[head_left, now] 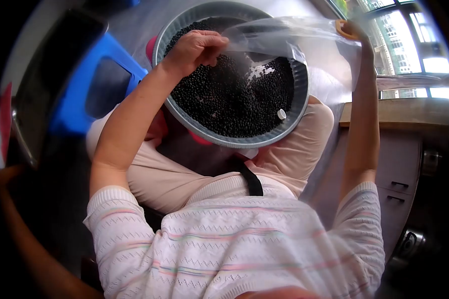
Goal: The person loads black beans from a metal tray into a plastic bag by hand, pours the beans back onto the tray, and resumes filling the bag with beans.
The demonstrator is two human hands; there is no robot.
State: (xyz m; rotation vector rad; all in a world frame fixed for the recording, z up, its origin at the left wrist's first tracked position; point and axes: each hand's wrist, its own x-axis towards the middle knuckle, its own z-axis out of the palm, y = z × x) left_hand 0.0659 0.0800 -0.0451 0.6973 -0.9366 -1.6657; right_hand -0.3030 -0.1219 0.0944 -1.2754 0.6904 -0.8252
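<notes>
Clear plastic [269, 34] drawn out between two raised hands, above a basin [299, 94] of small black beads [229, 107].
The basin sits by the bent legs [159, 167], probably so both arms can work over it; the plastic spans its far side, held high and wide apart, it seems, to keep it spread and off the beads. The left hand [192, 50] has a narrow grip — thumb and fingers pinched on the plastic's near end — while the right hand [362, 34] is blurred at the other end, beside a tan ring [345, 30]; how far that grip is closed, I cannot tell. A small white cap [281, 114] lies on the beads.
</notes>
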